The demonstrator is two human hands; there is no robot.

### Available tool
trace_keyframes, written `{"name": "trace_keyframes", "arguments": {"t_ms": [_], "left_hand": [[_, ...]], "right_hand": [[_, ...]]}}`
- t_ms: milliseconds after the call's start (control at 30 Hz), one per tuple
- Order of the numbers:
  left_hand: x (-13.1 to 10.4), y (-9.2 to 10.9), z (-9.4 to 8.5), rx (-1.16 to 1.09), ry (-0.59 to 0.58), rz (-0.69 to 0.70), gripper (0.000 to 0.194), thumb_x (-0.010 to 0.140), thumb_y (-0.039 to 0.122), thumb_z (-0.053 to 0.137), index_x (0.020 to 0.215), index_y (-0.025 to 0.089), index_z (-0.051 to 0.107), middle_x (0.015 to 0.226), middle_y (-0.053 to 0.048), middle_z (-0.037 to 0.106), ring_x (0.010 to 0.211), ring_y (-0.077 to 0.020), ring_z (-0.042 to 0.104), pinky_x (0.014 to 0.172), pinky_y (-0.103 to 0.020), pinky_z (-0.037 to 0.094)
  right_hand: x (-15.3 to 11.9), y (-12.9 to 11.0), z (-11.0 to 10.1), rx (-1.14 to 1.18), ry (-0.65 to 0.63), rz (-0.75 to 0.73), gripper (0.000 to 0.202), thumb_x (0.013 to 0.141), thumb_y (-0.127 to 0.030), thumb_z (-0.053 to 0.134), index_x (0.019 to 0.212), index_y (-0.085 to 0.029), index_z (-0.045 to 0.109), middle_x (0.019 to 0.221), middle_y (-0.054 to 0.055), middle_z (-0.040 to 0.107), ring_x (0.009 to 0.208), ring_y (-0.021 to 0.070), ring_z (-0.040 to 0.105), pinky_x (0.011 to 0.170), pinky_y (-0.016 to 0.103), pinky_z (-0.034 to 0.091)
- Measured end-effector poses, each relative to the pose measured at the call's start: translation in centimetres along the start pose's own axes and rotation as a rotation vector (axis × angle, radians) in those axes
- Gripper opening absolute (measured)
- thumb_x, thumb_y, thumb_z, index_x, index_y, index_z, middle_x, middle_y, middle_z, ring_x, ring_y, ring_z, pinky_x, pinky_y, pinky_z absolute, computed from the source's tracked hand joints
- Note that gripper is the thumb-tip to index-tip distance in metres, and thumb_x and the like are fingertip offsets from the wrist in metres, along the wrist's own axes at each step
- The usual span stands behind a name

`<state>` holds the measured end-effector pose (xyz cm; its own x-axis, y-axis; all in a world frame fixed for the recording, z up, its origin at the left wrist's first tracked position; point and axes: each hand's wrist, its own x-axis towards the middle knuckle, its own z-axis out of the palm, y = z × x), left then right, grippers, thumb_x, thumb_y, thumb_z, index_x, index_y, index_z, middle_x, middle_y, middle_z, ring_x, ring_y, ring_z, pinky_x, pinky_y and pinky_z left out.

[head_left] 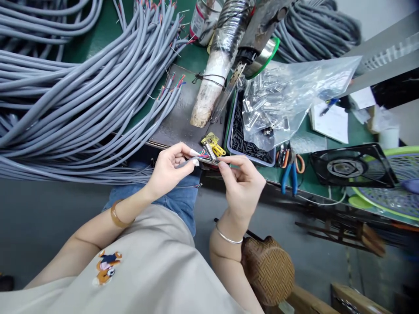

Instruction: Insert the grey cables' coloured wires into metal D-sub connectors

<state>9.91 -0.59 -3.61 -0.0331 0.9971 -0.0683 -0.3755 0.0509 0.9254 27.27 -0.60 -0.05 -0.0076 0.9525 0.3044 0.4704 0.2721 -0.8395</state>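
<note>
Beige shirt (147, 261) nearest in the head view, the left hand (168, 168) pinches the base of the coloured wires (205, 155) and the right hand (242, 183) one end of a small plug (207, 161) at the bench's (190, 59) front edge, probably to steady it.

The wires (205, 154) look plastic-coated, the bag (299, 85) glossy, crinkled plastic.

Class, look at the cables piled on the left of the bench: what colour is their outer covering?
Grey; the cables show in the head view.
</note>
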Motion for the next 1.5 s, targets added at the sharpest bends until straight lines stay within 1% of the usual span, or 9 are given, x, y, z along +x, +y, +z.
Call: {"name": "trace_keyframes", "arguments": {"t_ms": [233,533,800,1067,1167,1267,1367,1433,1500], "left_hand": [[-0.1,0.2,0.1,0.033,-0.008,0.003,0.016,0.072,0.016,0.079,0.083,0.013,0.068,0.075,0.0,0.07,0.063,-0.0052,0.062,0.06,-0.014,0.048],[0.0,0.1,0.2,0.064,-0.012,-0.017,0.016,0.072,0.016,0.079,0.083,0.014,0.068,0.078,-0.001,0.071,0.065,-0.0059,0.062,0.061,-0.015,0.048],[0.0,0.0,0.0,0.064,-0.001,-0.018,0.017,0.072,0.015,0.079,0.084,0.013,0.068,0.077,-0.001,0.071,0.065,-0.0058,0.061,0.06,-0.015,0.046],[0.0,0.1,0.0,0.082,-0.028,0.002,0.015,0.072,0.015,0.078,0.084,0.014,0.068,0.078,-0.002,0.071,0.066,-0.0069,0.062,0.062,-0.016,0.048],[-0.2,0.0,-0.1,0.124,-0.107,-0.002,0.015,0.075,0.015,0.077,0.088,0.014,0.069,0.08,-0.002,0.071,0.063,-0.0061,0.058,0.059,-0.016,0.047],[-0.4,0.0,-0.4,0.132,-0.161,0.022,0.023,0.081,0.019,0.074,0.104,0.016,0.071,0.096,-0.005,0.073,0.057,-0.0044,0.053,0.052,-0.017,0.043],[-0.4,0.1,-0.6,0.141,-0.217,0.089,0.02,0.089,0.022,0.068,0.107,0.018,0.075,0.109,-0.008,0.074,0.071,-0.009,0.064,0.062,-0.019,0.05],[-0.3,0.2,-0.6,0.16,-0.214,0.125,0.014,0.089,0.021,0.069,0.1,0.017,0.077,0.105,-0.009,0.075,0.089,-0.0144,0.069,0.077,-0.022,0.055],[-0.2,0.3,-0.5,0.154,-0.176,0.131,0.011,0.087,0.022,0.073,0.095,0.016,0.077,0.099,-0.009,0.075,0.093,-0.0159,0.07,0.083,-0.023,0.055]], "right_hand": [[0.0,-0.1,0.9,0.01,0.034,-0.01,0.012,0.093,-0.028,0.069,0.084,-0.02,0.072,0.08,0.001,0.066,0.061,0.0103,0.049,0.051,0.027,0.031],[0.0,-0.5,0.9,-0.079,-0.045,-0.08,0.009,0.093,-0.022,0.067,0.086,-0.021,0.073,0.077,-0.002,0.065,0.053,0.0079,0.04,0.053,0.027,0.034],[-0.1,-0.1,0.7,-0.04,0.095,-0.061,0.013,0.094,-0.029,0.069,0.085,-0.021,0.073,0.078,0.0,0.065,0.063,0.0113,0.052,0.054,0.028,0.036],[-0.1,-0.4,1.2,-0.112,-0.033,-0.099,0.01,0.094,-0.025,0.068,0.086,-0.022,0.073,0.076,-0.002,0.065,0.054,0.0091,0.045,0.056,0.028,0.041],[-0.1,-0.1,1.6,-0.151,-0.067,-0.157,0.009,0.095,-0.025,0.067,0.089,-0.023,0.074,0.081,0.0,0.07,0.061,0.0115,0.056,0.061,0.028,0.047],[-0.3,0.3,1.6,-0.171,-0.085,-0.234,0.008,0.094,-0.023,0.069,0.094,-0.025,0.076,0.083,0.0,0.072,0.069,0.0128,0.063,0.063,0.028,0.047],[-0.5,0.7,1.2,-0.132,0.052,-0.243,0.015,0.093,-0.029,0.072,0.107,-0.029,0.077,0.067,-0.004,0.062,0.052,0.0094,0.047,0.049,0.026,0.034],[-0.6,0.9,0.8,-0.106,0.199,-0.255,0.02,0.093,-0.032,0.071,0.112,-0.031,0.076,0.062,-0.006,0.056,0.046,0.0088,0.038,0.044,0.027,0.027],[-0.6,1.2,0.4,-0.133,0.247,-0.301,0.016,0.093,-0.03,0.07,0.108,-0.031,0.077,0.062,-0.005,0.057,0.046,0.0088,0.039,0.044,0.027,0.027]]}}
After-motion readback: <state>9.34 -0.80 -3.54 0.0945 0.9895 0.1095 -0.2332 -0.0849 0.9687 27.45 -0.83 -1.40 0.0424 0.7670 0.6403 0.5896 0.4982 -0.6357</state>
